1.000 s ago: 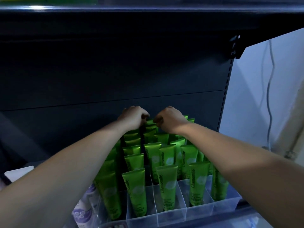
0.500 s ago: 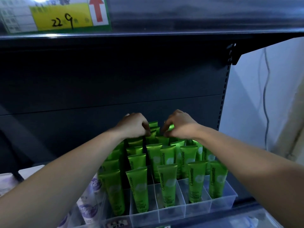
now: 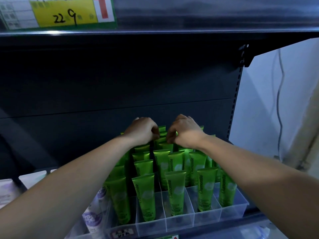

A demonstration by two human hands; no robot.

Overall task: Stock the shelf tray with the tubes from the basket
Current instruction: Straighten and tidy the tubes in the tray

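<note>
These Chamomile tubes (image 3: 174,192) are looking light, soft and slick, so you're best pinching the stiff crimped top. They're standing cap-down in the clear shelf tray (image 3: 181,221). Your right hand (image 3: 184,131) is pinching a back-row crimp; your left hand (image 3: 141,131) is curling over neighbouring tops, grip hidden, can't tell.

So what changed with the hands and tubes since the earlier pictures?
Little. The left hand and right hand still grip tops of the green tubes in the back rows, now slightly further apart. The camera tilted up, so the price label shows. The tray and front tubes stayed put.
</note>
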